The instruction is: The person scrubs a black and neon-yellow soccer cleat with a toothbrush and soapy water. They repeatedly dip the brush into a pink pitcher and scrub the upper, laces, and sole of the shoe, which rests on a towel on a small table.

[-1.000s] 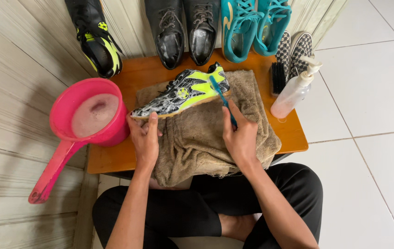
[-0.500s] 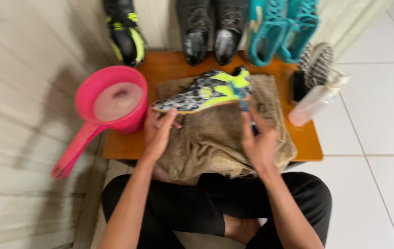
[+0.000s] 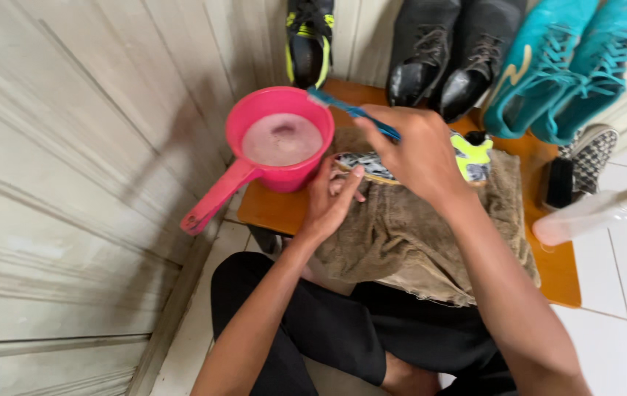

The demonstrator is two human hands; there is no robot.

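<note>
My right hand (image 3: 420, 150) clamped the blue toothbrush (image 3: 354, 112) over the pink dipper (image 3: 282, 139) (soapy water inside). My left hand's (image 3: 328, 202) fingers pinned the shoe (image 3: 467, 158); I judged a knock could spill it.

shoe (image 3: 467, 158) on towel (image 3: 416, 235), dipper (image 3: 278, 139) left

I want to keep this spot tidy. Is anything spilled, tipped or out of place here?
Nothing spilled shows. The pink scoop stands upright with its soapy water inside, though it sits at the table's edge with the handle overhanging. The bottle lies on its side at the other edge. The towel droops off the front.
</note>
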